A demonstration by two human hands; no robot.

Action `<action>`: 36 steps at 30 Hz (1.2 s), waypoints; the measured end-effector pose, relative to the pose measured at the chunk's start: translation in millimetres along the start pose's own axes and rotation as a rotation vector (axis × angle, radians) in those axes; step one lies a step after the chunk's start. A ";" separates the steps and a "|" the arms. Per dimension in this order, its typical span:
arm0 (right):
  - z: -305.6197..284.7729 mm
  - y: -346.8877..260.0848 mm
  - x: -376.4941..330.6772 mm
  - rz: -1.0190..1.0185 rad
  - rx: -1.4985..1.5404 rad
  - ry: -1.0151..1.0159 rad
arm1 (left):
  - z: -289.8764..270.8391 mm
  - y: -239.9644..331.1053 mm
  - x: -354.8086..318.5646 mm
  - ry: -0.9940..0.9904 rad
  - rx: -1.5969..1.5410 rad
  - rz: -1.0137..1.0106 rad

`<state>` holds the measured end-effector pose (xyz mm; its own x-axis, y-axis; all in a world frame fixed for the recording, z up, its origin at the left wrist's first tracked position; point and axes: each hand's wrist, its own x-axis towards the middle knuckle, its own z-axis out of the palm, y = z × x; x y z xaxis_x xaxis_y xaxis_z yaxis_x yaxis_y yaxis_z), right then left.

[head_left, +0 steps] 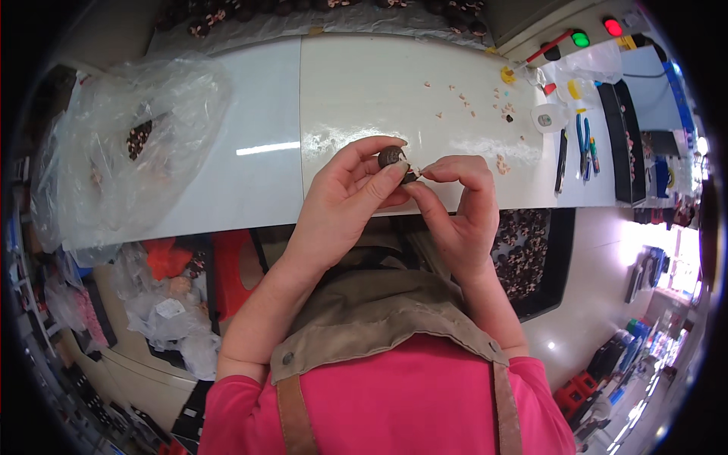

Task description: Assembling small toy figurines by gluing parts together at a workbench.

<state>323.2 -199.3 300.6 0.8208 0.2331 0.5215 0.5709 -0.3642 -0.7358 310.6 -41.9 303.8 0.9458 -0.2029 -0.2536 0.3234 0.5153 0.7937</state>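
Note:
My left hand point(345, 193) holds a small dark brown round piece point(390, 156) with pale pink bits on it, gripped between thumb and fingers above the worktable's near edge. Close beside it, my right hand point(464, 199) is closed in a pinch at the piece's pale lower right edge. Its thumb and forefinger meet at a pale bit there, too small to make out fully. Both hands almost touch around the piece. Small pale pink scraps point(501, 164) lie scattered on the white worktable point(356, 83) to the right.
A clear plastic bag point(174, 98) with similar dark pieces lies at left. Pliers point(583, 144), a black-handled tool point(561, 163) and a white tape roll point(547, 118) are at right. Below the table edge, a black bin point(557, 262) holds many such pieces. Green point(580, 39) and red buttons point(613, 27) sit on a machine.

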 end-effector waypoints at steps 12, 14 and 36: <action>-13.2 13.2 -6.5 0.290 0.358 -0.071 | 4.5 -5.1 5.6 -0.109 0.025 0.045; -14.6 15.8 -7.4 0.264 0.351 -0.066 | 6.5 -6.7 6.4 -0.091 0.009 0.052; -21.0 25.6 -11.2 0.130 0.308 -0.064 | 10.0 -4.8 7.2 -0.095 0.170 0.021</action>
<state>328.2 -230.2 285.0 0.8811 0.2621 0.3938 0.4321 -0.1073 -0.8954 315.5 -54.2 303.7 0.9424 -0.2757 -0.1895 0.2867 0.3738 0.8821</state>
